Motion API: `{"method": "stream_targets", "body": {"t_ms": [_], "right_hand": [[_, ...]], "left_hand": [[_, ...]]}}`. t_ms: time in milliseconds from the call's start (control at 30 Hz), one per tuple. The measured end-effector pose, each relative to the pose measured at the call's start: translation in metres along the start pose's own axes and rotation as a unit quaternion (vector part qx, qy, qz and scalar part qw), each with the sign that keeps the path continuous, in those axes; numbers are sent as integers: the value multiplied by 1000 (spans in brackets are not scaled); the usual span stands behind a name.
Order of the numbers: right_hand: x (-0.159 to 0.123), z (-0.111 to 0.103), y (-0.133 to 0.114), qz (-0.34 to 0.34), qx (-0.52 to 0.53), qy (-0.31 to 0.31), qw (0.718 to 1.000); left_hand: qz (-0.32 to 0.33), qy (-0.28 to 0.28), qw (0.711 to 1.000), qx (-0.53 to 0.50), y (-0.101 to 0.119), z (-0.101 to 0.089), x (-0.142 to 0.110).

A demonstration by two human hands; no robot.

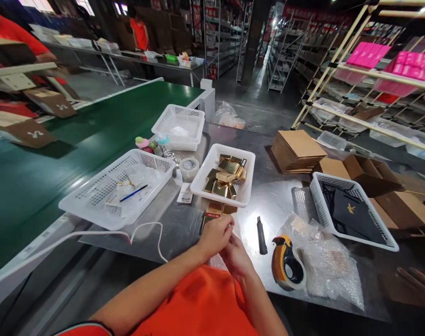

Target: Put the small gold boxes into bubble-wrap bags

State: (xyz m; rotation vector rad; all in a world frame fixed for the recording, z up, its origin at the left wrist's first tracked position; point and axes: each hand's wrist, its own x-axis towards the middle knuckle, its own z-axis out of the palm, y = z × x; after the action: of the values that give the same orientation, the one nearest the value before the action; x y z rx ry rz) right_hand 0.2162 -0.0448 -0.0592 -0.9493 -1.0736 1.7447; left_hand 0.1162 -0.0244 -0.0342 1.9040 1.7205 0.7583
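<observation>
My left hand (216, 237) and my right hand (236, 257) meet close to my body at the table's near edge. The fingers of both are bent and drawn together; whatever sits between them is hidden. Just beyond my left hand lie a small red-and-gold box (214, 209) and other gold pieces, partly covered by the hand. Behind these stands a white basket (250, 173) holding several shiny gold boxes (225, 176). A black box cutter (260, 235) lies to the right of my hands, and beside it a yellow-and-black tape dispenser (284, 263).
Bubble wrap (333, 261) and a white basket of black bags (356, 210) are on the right, near stacked cardboard (296, 147). To the left are a perforated basket (82, 200) with a blue pen, a tape roll (189, 168) and a green conveyor (128, 116). Another person's hand (417, 284) shows far right.
</observation>
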Motion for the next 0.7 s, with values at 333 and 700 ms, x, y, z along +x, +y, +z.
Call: {"method": "stream_targets", "body": {"t_ms": [333,700], "right_hand": [[-1,-73,-25,-32,-79,231,969],[33,-17,27,215,309,-42,926]], "left_hand": [[-68,-13,980,-185,-15,-36,-5],[54,-189,976,89,0,-1,-17]]}}
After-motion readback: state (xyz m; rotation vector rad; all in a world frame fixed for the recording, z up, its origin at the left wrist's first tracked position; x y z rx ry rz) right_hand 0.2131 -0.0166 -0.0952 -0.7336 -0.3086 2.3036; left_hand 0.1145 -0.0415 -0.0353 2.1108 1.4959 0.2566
